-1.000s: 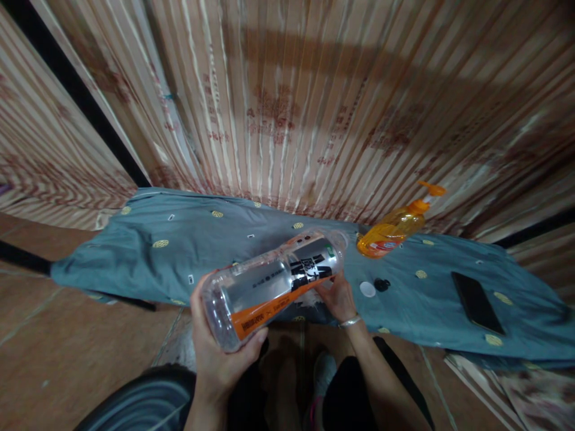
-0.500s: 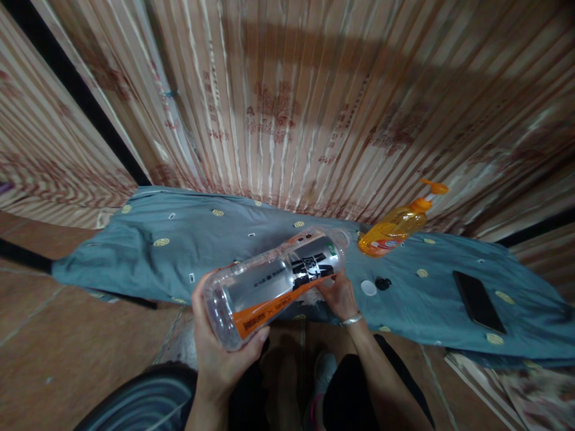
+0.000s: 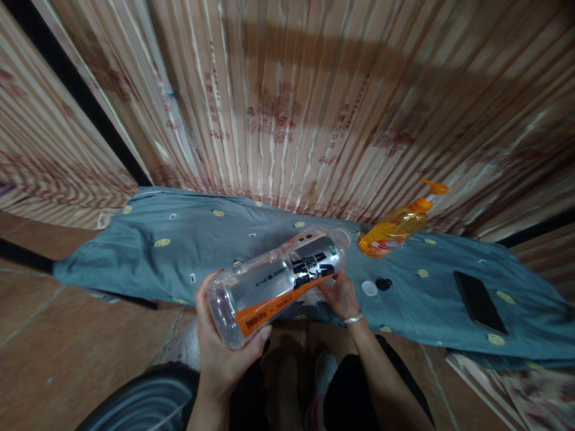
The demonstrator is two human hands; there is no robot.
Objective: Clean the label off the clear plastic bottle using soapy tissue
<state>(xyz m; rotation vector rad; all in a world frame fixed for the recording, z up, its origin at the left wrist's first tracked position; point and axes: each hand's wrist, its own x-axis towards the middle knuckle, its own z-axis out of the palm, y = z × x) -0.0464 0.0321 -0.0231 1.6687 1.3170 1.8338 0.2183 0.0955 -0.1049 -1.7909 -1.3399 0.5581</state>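
Holding the clear bottle [image 3: 274,287]: it is being held in two bare hands, over the near part of a blue-green cloth [image 3: 166,269]; whether its underside is touching the cloth cannot be told.
Bottle's long axis: the bottle is being kept slantwise, well over on its side, with the base pointed to the lower left and the neck end to the upper right, away from the wearer.
Left hand [image 3: 224,356]: the base is being clasped, with the thumb laid along the near side and the fingers curled round the far side.
Right hand [image 3: 342,297]: the neck half is being met from below, on the near side; most fingers are being hidden by the bottle, so pinching or mere propping cannot be told.
Bottle from the grip: from the left palm, the body is being directed forward and rightward; the neck end is being found just beyond the right hand, the nearer one to it.
Right of the bottle: an orange pump bottle [image 3: 390,232], a white disc [image 3: 369,288], a small black piece [image 3: 384,284] and a dark phone [image 3: 480,302] are being borne by the cloth.
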